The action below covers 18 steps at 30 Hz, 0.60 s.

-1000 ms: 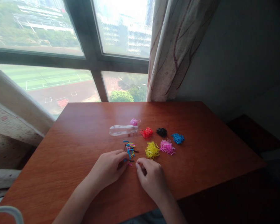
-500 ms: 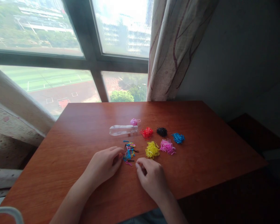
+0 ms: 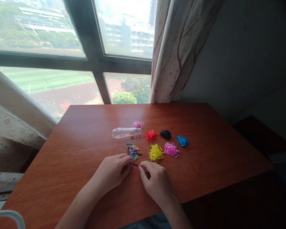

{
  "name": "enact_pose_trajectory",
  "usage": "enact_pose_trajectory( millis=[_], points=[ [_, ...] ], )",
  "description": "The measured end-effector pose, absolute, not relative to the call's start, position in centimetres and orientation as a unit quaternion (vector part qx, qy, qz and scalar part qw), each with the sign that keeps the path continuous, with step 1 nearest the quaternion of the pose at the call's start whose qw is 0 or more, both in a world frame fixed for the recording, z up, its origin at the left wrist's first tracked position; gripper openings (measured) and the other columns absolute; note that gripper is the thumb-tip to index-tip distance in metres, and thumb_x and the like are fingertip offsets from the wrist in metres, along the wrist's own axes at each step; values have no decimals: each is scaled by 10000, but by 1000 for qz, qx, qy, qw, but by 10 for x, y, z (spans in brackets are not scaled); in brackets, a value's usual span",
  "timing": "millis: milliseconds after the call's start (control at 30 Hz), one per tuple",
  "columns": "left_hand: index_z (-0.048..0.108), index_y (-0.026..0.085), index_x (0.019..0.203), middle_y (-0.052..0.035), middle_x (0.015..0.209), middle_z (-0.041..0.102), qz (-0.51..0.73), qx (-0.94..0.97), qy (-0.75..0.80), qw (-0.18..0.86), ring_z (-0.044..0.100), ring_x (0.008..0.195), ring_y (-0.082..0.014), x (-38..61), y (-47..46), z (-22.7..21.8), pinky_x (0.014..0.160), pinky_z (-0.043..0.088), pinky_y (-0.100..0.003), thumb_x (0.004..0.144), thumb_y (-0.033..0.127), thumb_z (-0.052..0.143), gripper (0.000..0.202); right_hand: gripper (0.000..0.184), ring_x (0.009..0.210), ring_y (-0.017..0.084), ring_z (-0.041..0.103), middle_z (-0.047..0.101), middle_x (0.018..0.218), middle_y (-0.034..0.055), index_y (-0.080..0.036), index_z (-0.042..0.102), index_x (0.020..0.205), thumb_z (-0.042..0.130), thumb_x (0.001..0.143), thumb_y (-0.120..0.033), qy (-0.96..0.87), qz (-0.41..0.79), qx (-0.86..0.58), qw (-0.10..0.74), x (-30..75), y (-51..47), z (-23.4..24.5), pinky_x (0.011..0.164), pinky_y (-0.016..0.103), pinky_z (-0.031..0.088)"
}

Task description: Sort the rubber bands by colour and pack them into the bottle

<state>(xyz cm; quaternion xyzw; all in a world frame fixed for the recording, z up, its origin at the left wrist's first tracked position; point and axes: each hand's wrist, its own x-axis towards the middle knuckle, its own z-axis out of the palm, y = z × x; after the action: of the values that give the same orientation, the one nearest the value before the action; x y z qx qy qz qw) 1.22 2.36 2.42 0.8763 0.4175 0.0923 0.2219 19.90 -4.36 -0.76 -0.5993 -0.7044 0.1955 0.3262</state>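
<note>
My left hand (image 3: 115, 168) reaches over the near edge of a small mixed pile of coloured rubber bands (image 3: 134, 153). Its thumb and fingers curl together over the bands, and the fingertips hide whatever lies between them. Just right of the pile, my right hand (image 3: 156, 179) rests on the table, thumb and forefinger pinched; anything in the pinch is too small to make out. Beyond it lie sorted heaps of rubber bands: yellow (image 3: 155, 153), pink (image 3: 172, 149), red (image 3: 150, 135), black (image 3: 165, 134) and blue (image 3: 182, 141).
A clear plastic bottle (image 3: 124, 133) lies on its side behind the mixed pile, its neck to the right. The pink cap (image 3: 138, 124) with a loop sits beside the neck. The wooden table (image 3: 90, 127) meets a window; curtains (image 3: 173, 51) hang at both sides.
My left hand has shifted right and slightly nearer, now covering part of the mixed pile's near-left edge. The right hand has hardly moved.
</note>
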Motion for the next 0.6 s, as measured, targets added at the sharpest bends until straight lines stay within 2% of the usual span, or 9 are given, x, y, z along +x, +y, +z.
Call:
enact_pose_trajectory(
  millis=[233,333,400,467,600],
  points=[
    [664,222,931,-6,847,694,163,860,410,255,617,683,-120,16,30,29,627,432,-204,883,157,500,183,137,690,154,605,647,721,-3,-218,613,840,507,916,-175,-705,195,-602,321,199,-43,-7,649,240,344],
    [669,212,926,-14,854,702,186,865,406,230,610,685,-120,32,44,43,614,425,-209,888,196,519,155,149,686,152,606,644,710,-4,-218,604,810,505,917,-185,-704,194,-604,320,199,-42,-6,644,238,343],
    [670,204,863,-5,763,681,191,875,390,213,590,649,-119,51,58,55,587,405,-212,889,210,517,155,156,676,149,607,645,704,-4,-216,604,802,502,917,-187,-702,195,-605,323,199,-42,-6,643,235,347],
    [681,198,876,-7,743,684,198,881,386,190,584,641,-121,73,74,65,586,398,-220,879,216,521,161,154,667,146,609,646,699,-5,-216,611,805,504,913,-187,-699,196,-605,328,199,-42,-5,642,230,354],
    [702,206,888,-27,812,716,164,893,387,160,612,694,-149,119,104,70,626,400,-250,854,215,536,170,154,687,147,626,665,725,1,-215,630,834,504,914,-179,-696,204,-601,335,199,-42,-5,653,220,376]
  ],
)
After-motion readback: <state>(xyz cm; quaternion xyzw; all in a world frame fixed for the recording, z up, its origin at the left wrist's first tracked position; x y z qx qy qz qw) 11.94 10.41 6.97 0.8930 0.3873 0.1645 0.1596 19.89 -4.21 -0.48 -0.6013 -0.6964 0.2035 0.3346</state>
